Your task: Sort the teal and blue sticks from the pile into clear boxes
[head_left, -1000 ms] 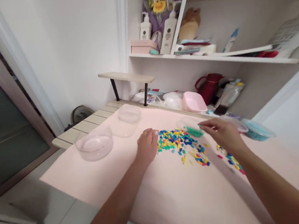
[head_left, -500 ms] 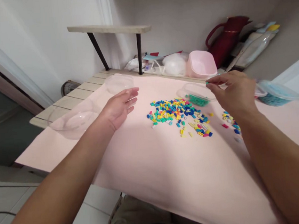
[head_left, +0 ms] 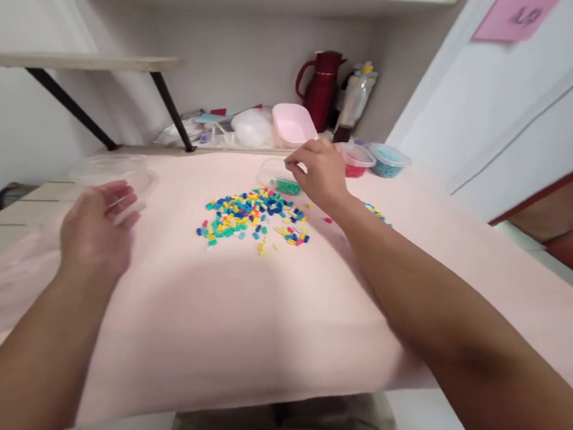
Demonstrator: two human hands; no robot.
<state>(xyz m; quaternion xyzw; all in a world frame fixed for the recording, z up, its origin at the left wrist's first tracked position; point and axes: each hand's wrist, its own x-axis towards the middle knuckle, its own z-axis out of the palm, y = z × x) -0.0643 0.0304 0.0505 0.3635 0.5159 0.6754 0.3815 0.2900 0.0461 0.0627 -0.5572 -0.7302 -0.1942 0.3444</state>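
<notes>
My right hand [head_left: 317, 172] is above a clear tub [head_left: 265, 170] of small green bricks [head_left: 288, 187], its thumb and index finger pinched on a tiny green brick, mostly hidden by the fingertips. My left hand [head_left: 100, 228] hovers with its fingers loosely apart and nothing in it, near a clear tub [head_left: 131, 163] at the back left. Between my hands lies a spread pile of small mixed bricks [head_left: 251, 213] in blue, yellow, green and a little red. My right forearm partly covers a second small group of bricks [head_left: 377, 212].
A tub of red pieces [head_left: 356, 162] and a tub of blue pieces [head_left: 388, 160] stand beyond my right hand. At the back are a pink container [head_left: 295, 126] and a dark red jug [head_left: 324, 91]. A clear bowl [head_left: 16, 279] sits left, below a raised shelf [head_left: 77, 62].
My view has turned to the right, so everything appears farther left. My left hand has drawn away from the pile. My right hand stays over the green bricks' tub, still pinched.
</notes>
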